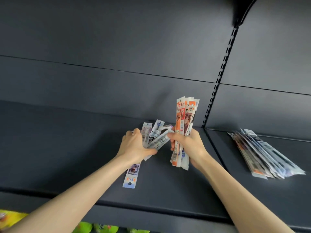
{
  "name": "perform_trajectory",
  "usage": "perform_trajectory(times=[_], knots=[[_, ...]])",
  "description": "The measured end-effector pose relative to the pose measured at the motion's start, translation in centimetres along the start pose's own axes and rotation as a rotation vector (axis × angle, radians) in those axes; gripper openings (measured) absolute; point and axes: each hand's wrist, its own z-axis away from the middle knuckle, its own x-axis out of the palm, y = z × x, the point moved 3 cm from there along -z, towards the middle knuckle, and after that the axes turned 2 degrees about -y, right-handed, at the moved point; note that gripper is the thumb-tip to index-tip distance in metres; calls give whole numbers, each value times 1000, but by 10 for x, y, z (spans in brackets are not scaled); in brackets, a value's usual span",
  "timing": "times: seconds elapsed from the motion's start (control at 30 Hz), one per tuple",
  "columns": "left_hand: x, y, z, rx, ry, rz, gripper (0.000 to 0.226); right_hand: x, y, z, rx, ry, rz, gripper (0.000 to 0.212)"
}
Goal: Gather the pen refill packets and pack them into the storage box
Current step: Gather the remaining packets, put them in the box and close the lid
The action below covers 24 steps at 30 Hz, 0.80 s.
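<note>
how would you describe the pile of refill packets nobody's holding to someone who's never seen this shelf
Find the slotted upright that splits the dark shelf into two bays. In the right bay lies a loose pile of packets. Unlike the bundles beside it, no hand grips it.

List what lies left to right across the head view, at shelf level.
left hand → fanned packets it grips → right hand, gripping an upright bundle → slotted shelf post → loose pile of packets

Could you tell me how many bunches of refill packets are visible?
3: a fan in the left hand, a bunch in the right hand, a pile on the shelf.
</note>
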Motion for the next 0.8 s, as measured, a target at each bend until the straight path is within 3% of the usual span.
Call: perform_trajectory(times=[0.23,0.43,0.67,0.8], knots=[[-5,-5,-20,-73,-118,103,46,-1,6,0,42,10,-34,10],[-7,-11,-24,-47,-67,189,25,-2,6,0,38,3,-73,8],[-25,-15,-8,52,-74,238,24,0,1,5,2,-24,-88,9],[-46,-16,5,108,-212,364,30,4,-18,1,-182,-105,33,8]])
